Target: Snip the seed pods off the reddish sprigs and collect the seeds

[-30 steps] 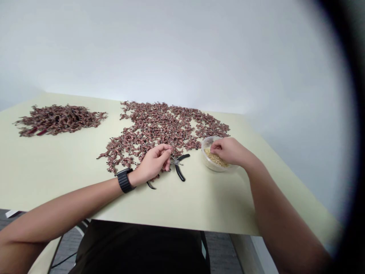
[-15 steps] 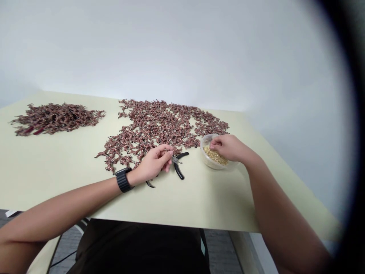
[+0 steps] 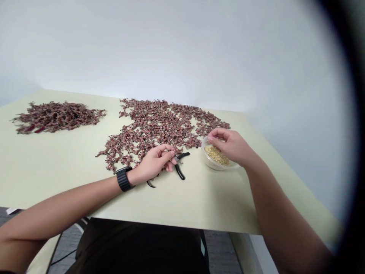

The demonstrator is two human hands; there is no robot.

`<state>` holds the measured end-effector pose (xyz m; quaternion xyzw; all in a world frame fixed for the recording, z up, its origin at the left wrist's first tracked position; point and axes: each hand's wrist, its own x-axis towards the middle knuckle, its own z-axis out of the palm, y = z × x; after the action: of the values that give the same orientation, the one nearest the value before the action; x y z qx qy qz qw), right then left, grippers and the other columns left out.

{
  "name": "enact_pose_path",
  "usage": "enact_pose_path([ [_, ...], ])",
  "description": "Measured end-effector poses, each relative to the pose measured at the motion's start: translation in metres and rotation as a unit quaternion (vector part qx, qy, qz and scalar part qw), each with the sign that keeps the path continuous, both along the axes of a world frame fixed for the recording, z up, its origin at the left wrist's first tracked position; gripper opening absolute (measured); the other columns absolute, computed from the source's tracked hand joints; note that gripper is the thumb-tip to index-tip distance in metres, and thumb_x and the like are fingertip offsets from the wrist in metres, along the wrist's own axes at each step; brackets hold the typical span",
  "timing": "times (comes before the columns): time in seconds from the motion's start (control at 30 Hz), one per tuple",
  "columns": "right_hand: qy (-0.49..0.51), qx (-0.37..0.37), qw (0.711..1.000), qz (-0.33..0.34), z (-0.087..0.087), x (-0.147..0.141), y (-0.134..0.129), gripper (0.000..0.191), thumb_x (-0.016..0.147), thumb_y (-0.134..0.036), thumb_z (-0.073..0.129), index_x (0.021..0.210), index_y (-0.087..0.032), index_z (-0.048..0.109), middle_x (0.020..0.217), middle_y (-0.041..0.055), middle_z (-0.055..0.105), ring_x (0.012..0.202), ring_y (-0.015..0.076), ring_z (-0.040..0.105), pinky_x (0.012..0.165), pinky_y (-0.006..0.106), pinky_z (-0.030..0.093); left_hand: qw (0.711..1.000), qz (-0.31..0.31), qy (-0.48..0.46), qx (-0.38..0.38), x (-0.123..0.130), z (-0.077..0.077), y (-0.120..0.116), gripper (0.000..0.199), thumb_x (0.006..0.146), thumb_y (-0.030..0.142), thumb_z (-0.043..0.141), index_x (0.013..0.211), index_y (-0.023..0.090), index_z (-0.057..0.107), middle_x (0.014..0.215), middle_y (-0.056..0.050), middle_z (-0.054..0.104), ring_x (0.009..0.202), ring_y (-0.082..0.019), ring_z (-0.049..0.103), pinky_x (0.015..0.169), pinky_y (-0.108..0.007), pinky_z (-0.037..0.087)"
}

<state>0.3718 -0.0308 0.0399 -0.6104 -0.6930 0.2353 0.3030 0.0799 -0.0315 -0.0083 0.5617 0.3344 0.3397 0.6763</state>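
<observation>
My left hand (image 3: pixel 158 162) rests low over the table, thumb and index finger pressed together; anything between them is too small to make out. Just right of its fingertips lie black-handled pliers (image 3: pixel 179 167). My right hand (image 3: pixel 230 144) is over the near-right rim of a clear plastic bowl (image 3: pixel 210 163), its fingers pinched together. Small gold-coloured metal pieces (image 3: pixel 217 155) fill the bowl's bottom. Whether that pinch holds one of them cannot be seen. Behind my left hand spreads a wide layer of small brown figures (image 3: pixel 154 125), like tiny animals.
A heaped pile of similar brown figures (image 3: pixel 61 117) sits on the left of the pale yellow table (image 3: pixel 57 163). A curved black tip (image 3: pixel 151 184) of another tool shows beneath my left wrist. A white wall (image 3: pixel 171 49) stands behind the table.
My right hand has lifted slightly out of the gold pieces towards the bowl's rim, fingers still pinched. My left hand has stayed nearly in place.
</observation>
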Motion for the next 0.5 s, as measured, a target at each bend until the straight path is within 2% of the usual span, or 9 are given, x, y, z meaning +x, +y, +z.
enact_pose_path([
  [0.1, 0.056, 0.022, 0.995, 0.075, 0.002, -0.040, -0.018, 0.023, 0.094, -0.043, 0.059, 0.090, -0.021, 0.065, 0.085, 0.0048, 0.069, 0.073, 0.0178, 0.061, 0.063, 0.030, 0.046, 0.999, -0.010, -0.023, -0.038, 0.001, 0.004, -0.002, 0.032, 0.094, 0.044, 0.065, 0.103, 0.015, 0.056, 0.096, -0.009, 0.075, 0.067, -0.011, 0.071, 0.064, -0.021, 0.055],
  [0.23, 0.043, 0.043, 0.992, 0.109, -0.009, -0.078, -0.033, 0.015, 0.097, -0.033, 0.056, 0.092, -0.023, 0.064, 0.083, 0.0026, 0.066, 0.070, 0.0165, 0.059, 0.060, 0.029, 0.045, 0.997, -0.007, -0.044, -0.061, 0.001, 0.007, -0.004, 0.031, 0.095, 0.042, 0.066, 0.104, 0.015, 0.056, 0.104, -0.013, 0.076, 0.070, -0.012, 0.073, 0.068, -0.022, 0.057],
  [0.37, 0.045, 0.055, 0.990, 0.122, -0.020, -0.084, -0.033, 0.011, 0.097, -0.028, 0.056, 0.092, -0.022, 0.064, 0.086, 0.0022, 0.067, 0.075, 0.0166, 0.060, 0.062, 0.029, 0.045, 0.995, 0.003, -0.059, -0.076, 0.002, 0.007, -0.003, 0.029, 0.094, 0.039, 0.068, 0.103, 0.014, 0.057, 0.103, -0.012, 0.076, 0.068, -0.011, 0.072, 0.066, -0.020, 0.057],
  [0.5, 0.069, 0.041, 0.990, 0.119, -0.021, -0.082, -0.030, 0.010, 0.097, -0.028, 0.056, 0.092, -0.022, 0.063, 0.087, 0.0023, 0.066, 0.076, 0.0166, 0.060, 0.063, 0.029, 0.046, 0.996, 0.011, -0.055, -0.074, 0.003, 0.007, -0.003, 0.030, 0.093, 0.040, 0.068, 0.102, 0.014, 0.057, 0.100, -0.011, 0.077, 0.067, -0.011, 0.072, 0.064, -0.020, 0.057],
])
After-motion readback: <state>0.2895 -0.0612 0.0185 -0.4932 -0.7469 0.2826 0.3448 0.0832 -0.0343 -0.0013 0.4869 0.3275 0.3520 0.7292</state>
